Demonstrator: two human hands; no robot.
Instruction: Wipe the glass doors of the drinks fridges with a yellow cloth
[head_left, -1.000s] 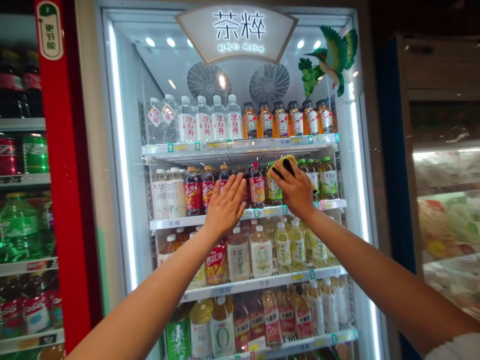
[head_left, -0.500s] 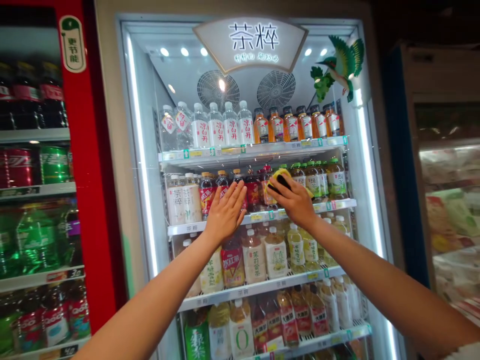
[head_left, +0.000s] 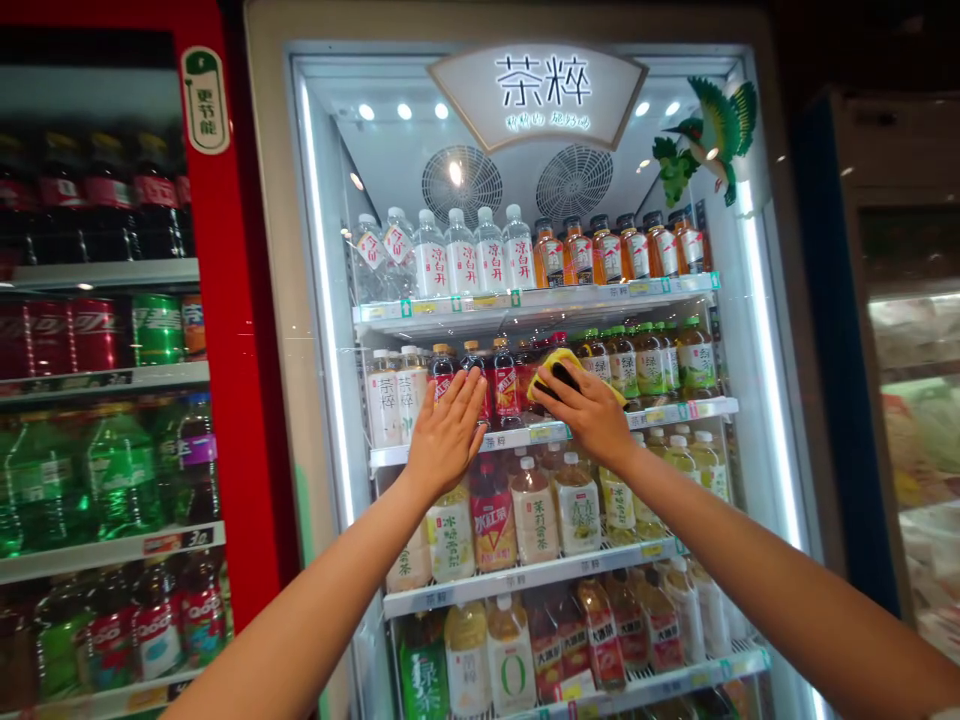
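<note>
My left hand (head_left: 448, 430) lies flat with fingers stretched against the glass front of an upright drinks fridge (head_left: 268, 230), holding nothing. It is in front of the second shelf's bottles, near the red-labelled tea bottles (head_left: 507, 384). To its right, my right hand (head_left: 596, 412) presses a yellow cloth (head_left: 551, 362) with a dark patch against the same glass. Its fingers are bent over the cloth. Behind the cloth are the green-capped tea bottles (head_left: 622, 362) and part of the red-labelled row, partly hidden by the hand.
A red-framed cooler (head_left: 247, 300) with cola and green soda bottles (head_left: 124, 470) stands at left. A lit sign (head_left: 540, 95) tops the fridge, with a bird decoration (head_left: 716, 135) at upper right. Another display case (head_left: 847, 200) is on the right.
The view has swung left, so the fridge appears further right. Against the bottles, both hands and the cloth sit slightly further left. The left hand stays flat and the right keeps the cloth.
</note>
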